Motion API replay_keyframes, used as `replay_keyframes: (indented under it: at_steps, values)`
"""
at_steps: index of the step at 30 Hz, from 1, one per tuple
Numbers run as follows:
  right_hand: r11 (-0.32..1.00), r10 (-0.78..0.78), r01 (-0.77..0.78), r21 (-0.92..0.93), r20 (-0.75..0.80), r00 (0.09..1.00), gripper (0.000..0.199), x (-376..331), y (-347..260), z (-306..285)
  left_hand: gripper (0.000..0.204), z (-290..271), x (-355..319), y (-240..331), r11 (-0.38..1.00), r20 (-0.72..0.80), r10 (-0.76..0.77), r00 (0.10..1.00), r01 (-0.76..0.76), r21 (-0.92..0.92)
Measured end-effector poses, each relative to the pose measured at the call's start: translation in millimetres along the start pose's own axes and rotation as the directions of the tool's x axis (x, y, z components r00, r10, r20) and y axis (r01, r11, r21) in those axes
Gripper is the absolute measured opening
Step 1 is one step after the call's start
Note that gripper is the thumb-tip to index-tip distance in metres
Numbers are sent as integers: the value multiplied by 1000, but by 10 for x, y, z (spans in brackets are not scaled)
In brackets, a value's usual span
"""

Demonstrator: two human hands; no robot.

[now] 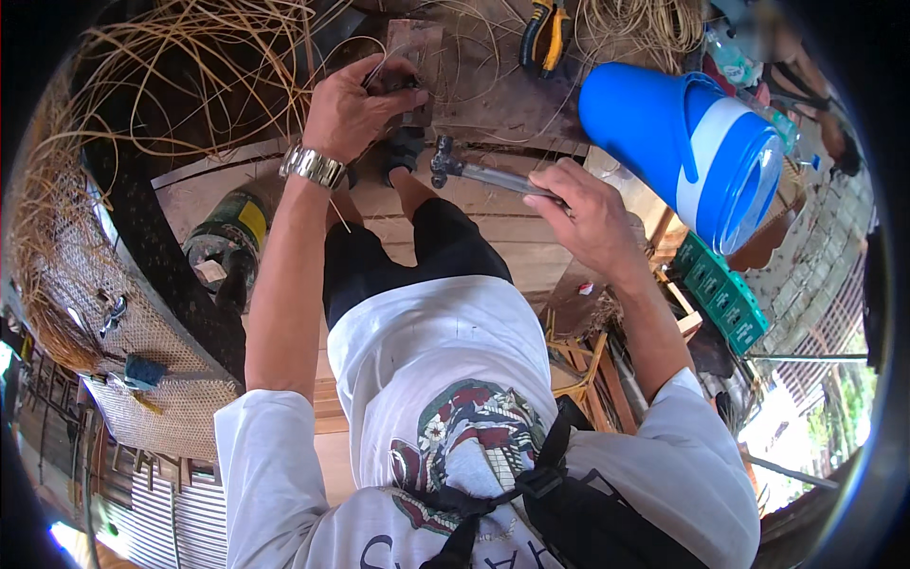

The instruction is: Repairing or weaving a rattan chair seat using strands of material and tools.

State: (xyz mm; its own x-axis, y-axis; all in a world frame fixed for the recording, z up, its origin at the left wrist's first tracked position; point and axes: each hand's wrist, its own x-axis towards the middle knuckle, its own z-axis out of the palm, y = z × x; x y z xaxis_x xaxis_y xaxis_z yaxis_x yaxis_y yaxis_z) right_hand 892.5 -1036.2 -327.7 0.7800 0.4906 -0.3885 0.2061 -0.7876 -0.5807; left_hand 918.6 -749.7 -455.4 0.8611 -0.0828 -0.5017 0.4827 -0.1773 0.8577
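My left hand (pixel 355 109), with a metal watch on its wrist, presses down on a small dark wooden block (pixel 414 47) among thin rattan strands (pixel 218 57) on the wooden platform (pixel 493 242). My right hand (pixel 588 218) grips the handle of a hammer (pixel 474 173). The hammer's dark head sits just right of my left hand, close to the block. My knee in dark trousers lies between the two hands.
A large blue and white jug (pixel 697 152) lies at the right. Yellow-handled pliers (pixel 545 33) rest at the top. A dark-rimmed woven cane panel (pixel 142 313) stands at the left, beside a green and yellow can (pixel 232 232). A green crate (pixel 725 294) sits at the right.
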Motion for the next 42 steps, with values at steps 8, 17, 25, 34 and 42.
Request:
replay_keyframes:
  at_steps: [8, 17, 25, 34, 42]
  values:
    - [953, -160, 160, -258, 24, 987, 19, 174, -44, -101, 36, -18, 42, -67, 995, 26, 102, 994, -102, -17]
    - [953, -183, 183, -243, 20, 983, 17, 320, -158, -185, 36, 7, 76, -164, 990, 3, 93, 996, -92, -107]
    - [958, -161, 172, -231, 67, 985, 17, 349, -165, -217, 34, 44, 97, -225, 986, -10, 96, 995, -97, -135]
    - [999, -41, 45, -27, 130, 991, 22, 104, -112, -111, 40, 80, 19, -167, 978, -88, 51, 995, -68, -195]
    - [995, 74, -79, 65, 77, 994, 21, 14, -25, -60, 39, 37, -12, -17, 1000, -60, -8, 998, 8, 2]
